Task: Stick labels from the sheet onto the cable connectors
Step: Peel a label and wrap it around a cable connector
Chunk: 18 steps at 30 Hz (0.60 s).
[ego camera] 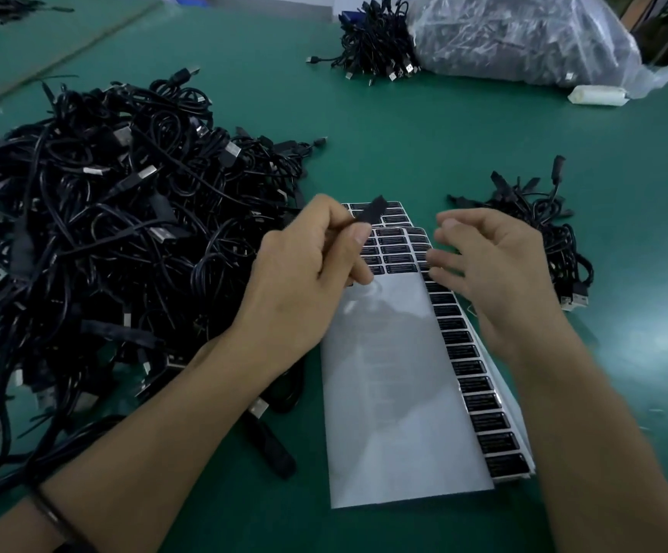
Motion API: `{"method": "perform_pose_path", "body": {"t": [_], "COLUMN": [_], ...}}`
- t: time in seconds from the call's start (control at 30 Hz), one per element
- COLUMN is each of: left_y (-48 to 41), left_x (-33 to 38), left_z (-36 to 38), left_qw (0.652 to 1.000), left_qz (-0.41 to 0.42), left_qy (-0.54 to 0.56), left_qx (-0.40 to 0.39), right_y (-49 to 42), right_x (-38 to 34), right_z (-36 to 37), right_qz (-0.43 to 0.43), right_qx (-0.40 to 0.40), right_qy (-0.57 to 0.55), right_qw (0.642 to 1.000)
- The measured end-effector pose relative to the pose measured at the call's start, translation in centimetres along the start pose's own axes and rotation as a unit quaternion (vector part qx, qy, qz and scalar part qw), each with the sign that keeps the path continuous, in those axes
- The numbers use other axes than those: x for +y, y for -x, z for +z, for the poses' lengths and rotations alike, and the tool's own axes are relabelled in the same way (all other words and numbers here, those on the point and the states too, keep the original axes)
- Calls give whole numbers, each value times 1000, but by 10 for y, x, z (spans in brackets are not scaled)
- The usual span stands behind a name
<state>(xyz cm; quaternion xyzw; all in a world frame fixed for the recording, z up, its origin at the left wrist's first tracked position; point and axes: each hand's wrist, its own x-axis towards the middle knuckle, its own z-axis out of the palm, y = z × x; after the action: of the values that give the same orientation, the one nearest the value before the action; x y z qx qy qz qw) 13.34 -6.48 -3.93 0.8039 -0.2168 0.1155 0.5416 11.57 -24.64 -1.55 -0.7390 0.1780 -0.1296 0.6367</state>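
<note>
Left hand (304, 281) pinches a flat black connector (372, 211) between thumb and curled fingers. The connector is matte, rectangular, tilted up and away, and held over the far end of the label sheet (396, 393). Right hand (496, 269) is loose with fingers spread and relaxed, gripping nothing I can make out. It is blurred, so a label stuck on a fingertip can't be ruled out. It hovers at the sheet's right edge.

The sheet is a long strip of glossy pale backing lying flat on the table (444, 145), mostly bare in the middle. The remaining labels (480, 401) are small shiny black rectangles with tiny unreadable print. They sit in rows at the far end and in one column down the right edge. More sheets seem stacked beneath it.

A big pile (97, 233) of tangled black cables with metal USB plugs fills the left side, touching the left forearm. A small pile (544, 233) of the same cables lies right of the sheet, behind the right hand. One loose cable runs under the left forearm. There is a dark wristband (57, 520) on the left wrist.

At the far side, a bundle (376, 41) of cables lies against a crinkled clear plastic bag (524, 37) stuffed with more. A white roll (597, 95) lies just beside the bag. The table surface is a smooth green mat, and the lighting is dim.
</note>
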Motion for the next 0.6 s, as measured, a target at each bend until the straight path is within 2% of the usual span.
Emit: {"method": "perform_pose_path", "body": {"t": [0.07, 0.13, 0.33, 0.4, 0.53, 0.6], "left_y": [2, 3, 1, 1, 1, 0], "left_x": [-3, -5, -4, -3, -5, -5], "left_z": [1, 2, 2, 3, 4, 3], "left_qw": [994, 987, 988, 988, 994, 997], "left_qz": [-2, 3, -23, -22, -35, -37], "left_qy": [-102, -155, -152, -152, -99, -66], "left_qx": [-35, -39, -32, -31, -1, 14], "right_y": [1, 2, 2, 1, -1, 0], "right_x": [-4, -9, -10, -6, -1, -1], "right_z": [-2, -4, -8, -7, -3, -3], "right_qz": [42, 80, 148, 132, 78, 57], "right_qx": [-3, -12, -50, -59, -96, -113], "right_qy": [-20, -58, -154, -137, -21, -29], "right_qw": [999, 995, 976, 980, 992, 992]}}
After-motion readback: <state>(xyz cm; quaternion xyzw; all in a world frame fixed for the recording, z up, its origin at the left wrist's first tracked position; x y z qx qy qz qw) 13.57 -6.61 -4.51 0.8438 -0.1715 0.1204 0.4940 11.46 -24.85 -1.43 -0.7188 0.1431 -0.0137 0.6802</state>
